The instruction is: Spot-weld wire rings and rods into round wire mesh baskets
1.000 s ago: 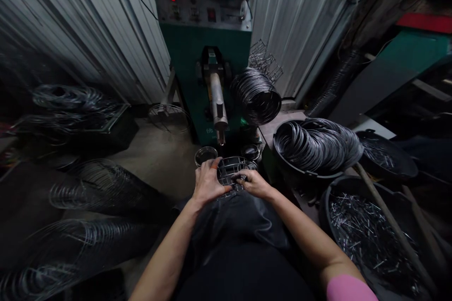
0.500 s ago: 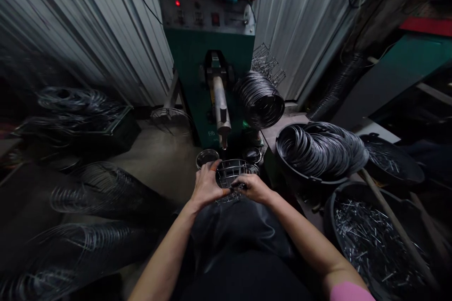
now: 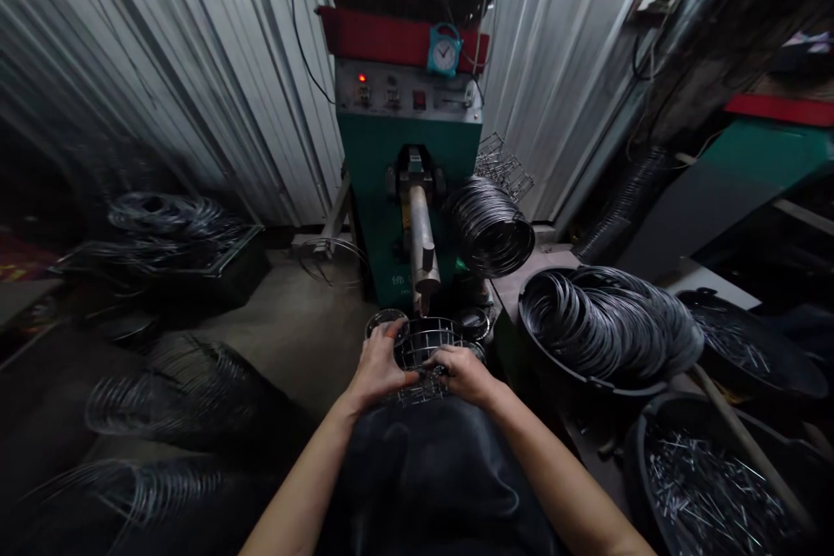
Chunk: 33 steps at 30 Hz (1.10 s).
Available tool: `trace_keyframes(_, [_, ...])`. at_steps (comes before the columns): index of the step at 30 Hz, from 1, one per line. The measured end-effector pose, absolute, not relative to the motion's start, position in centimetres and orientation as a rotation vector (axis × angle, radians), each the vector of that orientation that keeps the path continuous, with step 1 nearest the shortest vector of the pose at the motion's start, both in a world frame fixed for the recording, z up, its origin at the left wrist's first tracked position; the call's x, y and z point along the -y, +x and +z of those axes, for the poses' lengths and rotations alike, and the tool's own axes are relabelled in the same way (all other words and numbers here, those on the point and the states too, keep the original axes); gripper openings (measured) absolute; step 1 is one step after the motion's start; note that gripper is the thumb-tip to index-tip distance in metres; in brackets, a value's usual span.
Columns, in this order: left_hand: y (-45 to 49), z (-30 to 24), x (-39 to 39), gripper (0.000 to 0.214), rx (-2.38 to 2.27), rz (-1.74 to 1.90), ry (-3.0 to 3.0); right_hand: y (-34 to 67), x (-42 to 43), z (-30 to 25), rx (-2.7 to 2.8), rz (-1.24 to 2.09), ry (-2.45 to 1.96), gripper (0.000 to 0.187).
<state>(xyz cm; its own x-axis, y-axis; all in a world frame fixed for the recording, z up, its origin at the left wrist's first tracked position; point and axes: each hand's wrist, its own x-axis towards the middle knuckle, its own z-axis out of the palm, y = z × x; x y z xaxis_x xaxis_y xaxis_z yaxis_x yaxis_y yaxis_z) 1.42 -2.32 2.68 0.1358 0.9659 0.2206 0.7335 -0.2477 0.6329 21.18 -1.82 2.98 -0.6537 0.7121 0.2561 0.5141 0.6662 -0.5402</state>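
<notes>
One round wire basket [image 3: 430,333], lower centre of frame, and on my feed left hand [image 3: 379,363] grips its left side, fingers at rim, thumb toward near side. Right hand [image 3: 464,372] up against near right side, fingers curled inward; what they pinch, I cannot tell. Mid-frame, metal arm [image 3: 422,226] juts from green machine [image 3: 374,139], tip near basket's far rim. Wire coil [image 3: 488,230] right of arm. Lower right: short metal pieces [image 3: 710,486] fill dark tub [image 3: 637,456].
</notes>
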Motion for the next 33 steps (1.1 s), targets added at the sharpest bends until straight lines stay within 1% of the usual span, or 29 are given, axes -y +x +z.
trace_keyframes(4, [1.3,3.2,0.7,0.081,-1.662,0.812,2.020,20.7,0.2,3.7,2.412,0.570,-0.974,0.028])
trace_keyframes(9, [1.5,3.4,-0.6,0.080,-1.701,0.799,1.994,20.5,-1.0,4.2,2.382,0.575,-0.963,0.021])
trace_keyframes(12, [1.6,3.3,-0.7,0.081,-1.720,0.815,1.989,20.5,-1.0,4.0,2.364,0.573,-0.984,0.026])
trace_keyframes(16, [1.6,3.6,-0.6,0.080,-1.758,0.745,2.001,20.6,-0.8,3.7,2.410,0.548,-1.060,0.031])
trace_keyframes(21, [1.9,4.1,-0.2,0.078,-1.806,0.724,2.005,20.7,-0.6,3.8,2.415,0.536,-1.039,0.036])
trace_keyframes(29, [1.8,4.7,-2.0,0.081,-1.836,0.671,1.890,19.7,-2.3,4.3,2.379,0.468,-1.183,0.027])
trace_keyframes(33, [1.7,4.3,-2.4,0.083,-1.832,0.706,1.916,20.1,-1.7,3.4,2.154,0.450,-1.141,0.029])
